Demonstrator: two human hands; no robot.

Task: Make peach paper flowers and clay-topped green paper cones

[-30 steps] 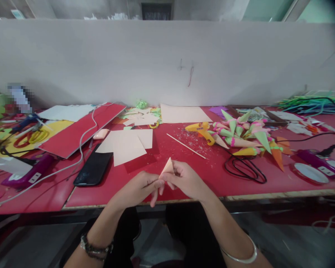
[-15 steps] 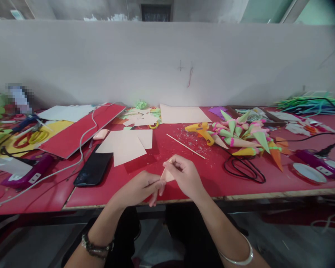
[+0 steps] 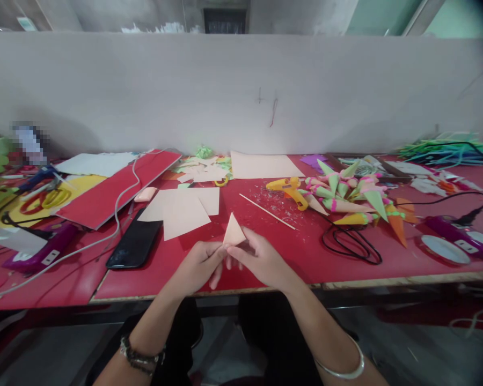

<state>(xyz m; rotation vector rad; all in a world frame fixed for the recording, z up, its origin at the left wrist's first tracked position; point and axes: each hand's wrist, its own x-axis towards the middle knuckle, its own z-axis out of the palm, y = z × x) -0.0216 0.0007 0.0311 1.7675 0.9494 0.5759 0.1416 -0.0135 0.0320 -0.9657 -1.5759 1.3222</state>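
Note:
Between both hands, over the front of the red table, a small peach paper cone (image 3: pixel 234 231) points its tip away from me. My left hand (image 3: pixel 203 262) pinches its lower left edge, with the thumb on top. My right hand (image 3: pixel 260 257) grips its lower right side, thumb across the near end. Some fingers of each hand are hidden beneath the paper. Beyond the hands lies a thin wooden stick (image 3: pixel 267 211). Cut peach paper sheets (image 3: pixel 185 212) rest to the left, partly over a black phone (image 3: pixel 134 244).
A yellow glue gun (image 3: pixel 287 190) lies beside a pile of paper cones (image 3: pixel 350 187) at right, its black cord coiled nearby. Purple power strips (image 3: pixel 467 236) sit at both sides. A red board (image 3: pixel 118 187), white cable and scissors (image 3: pixel 46 199) are at left.
The paper has turned so its tip points away from me and shows as a cone. My right hand has moved down to its near end; my left hand shifted slightly left.

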